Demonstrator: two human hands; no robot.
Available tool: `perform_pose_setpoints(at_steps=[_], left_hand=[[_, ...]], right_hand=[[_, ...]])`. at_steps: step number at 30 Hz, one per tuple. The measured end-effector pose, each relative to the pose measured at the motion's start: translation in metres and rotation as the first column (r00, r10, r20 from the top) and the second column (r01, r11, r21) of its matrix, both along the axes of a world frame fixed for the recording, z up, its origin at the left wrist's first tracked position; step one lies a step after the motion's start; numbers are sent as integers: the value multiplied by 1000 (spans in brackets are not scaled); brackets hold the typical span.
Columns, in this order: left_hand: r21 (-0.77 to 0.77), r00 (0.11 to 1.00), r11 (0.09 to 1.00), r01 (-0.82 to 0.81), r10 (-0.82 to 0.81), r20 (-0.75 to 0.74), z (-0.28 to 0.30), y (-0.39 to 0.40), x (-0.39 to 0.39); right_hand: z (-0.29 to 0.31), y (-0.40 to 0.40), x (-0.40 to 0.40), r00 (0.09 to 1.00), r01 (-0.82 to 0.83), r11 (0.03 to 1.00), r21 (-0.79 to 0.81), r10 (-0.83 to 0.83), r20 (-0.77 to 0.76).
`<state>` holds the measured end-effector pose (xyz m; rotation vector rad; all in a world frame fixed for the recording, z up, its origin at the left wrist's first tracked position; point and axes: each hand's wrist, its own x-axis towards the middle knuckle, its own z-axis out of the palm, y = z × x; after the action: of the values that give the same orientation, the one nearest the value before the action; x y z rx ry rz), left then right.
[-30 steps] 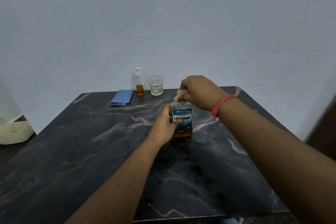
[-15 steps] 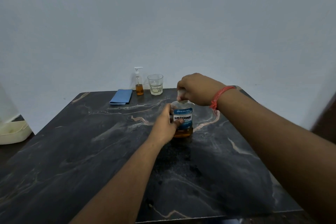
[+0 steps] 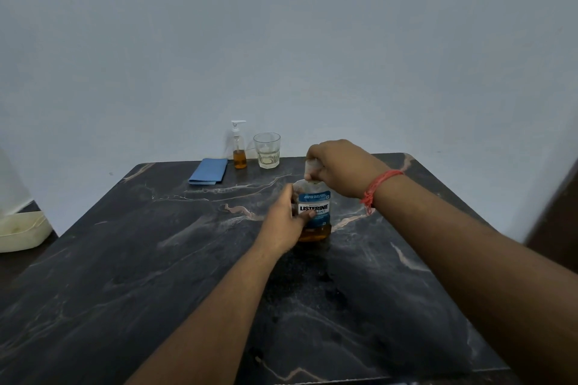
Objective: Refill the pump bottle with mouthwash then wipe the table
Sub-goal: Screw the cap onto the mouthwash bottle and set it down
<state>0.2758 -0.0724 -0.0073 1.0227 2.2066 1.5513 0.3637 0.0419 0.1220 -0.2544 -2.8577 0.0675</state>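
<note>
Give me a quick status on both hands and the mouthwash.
Left hand grips mouthwash bottle body, upright on table. Right hand closed on its cap. Pump bottle untouched at back edge. Nothing between.

place: plain home room | cues: marble table (image 3: 131, 259), drinking glass (image 3: 266, 150), bare painted wall (image 3: 281, 40)

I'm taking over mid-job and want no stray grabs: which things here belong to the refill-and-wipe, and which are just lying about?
For the job:
Listerine bottle, held by left hand
its cap, gripped by right hand
pump bottle
blue cloth
marble table

Lying about:
drinking glass
cream tub, off the table
</note>
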Motion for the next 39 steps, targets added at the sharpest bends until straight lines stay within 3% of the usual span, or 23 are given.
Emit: perform_pose_setpoints(at_steps=[9,12,17,19,21,23,25,31,39], left_hand=[[14,1000,1000,11,-11,19,1,-1,1],[-1,999,1000,28,-28,27,1,-3,-3],[-11,998,999,50,-50,-40,-9,-16,-5],[-107,984,992,-62,43,-173,-15,-23,-7],[-243,901,940,-240,122,-416,-19,-31,-9],[-306,800,890,-337,99,-592,-24,-37,-12],[-358,739,842,-405,70,-671,-28,-41,-15],[-496,726,726,-476,6,-688,-38,-53,-24],[-555,754,705,-441,-44,-656,-41,-42,-49]], right_hand=[[-20,-5,4,987,66,978,-199,-94,-133],[-56,-8,10,950,88,890,-448,-210,-230],[-124,-12,15,893,83,680,-729,-376,-249],[-141,-16,16,866,128,647,-752,-442,-233],[-150,-26,15,829,168,637,-753,-504,-242],[-154,-39,12,795,171,639,-750,-539,-279],[-156,-49,6,760,190,653,-733,-570,-311],[-158,-63,-14,700,265,648,-715,-638,-319],[-157,-23,-48,704,276,646,-712,-640,-308]])
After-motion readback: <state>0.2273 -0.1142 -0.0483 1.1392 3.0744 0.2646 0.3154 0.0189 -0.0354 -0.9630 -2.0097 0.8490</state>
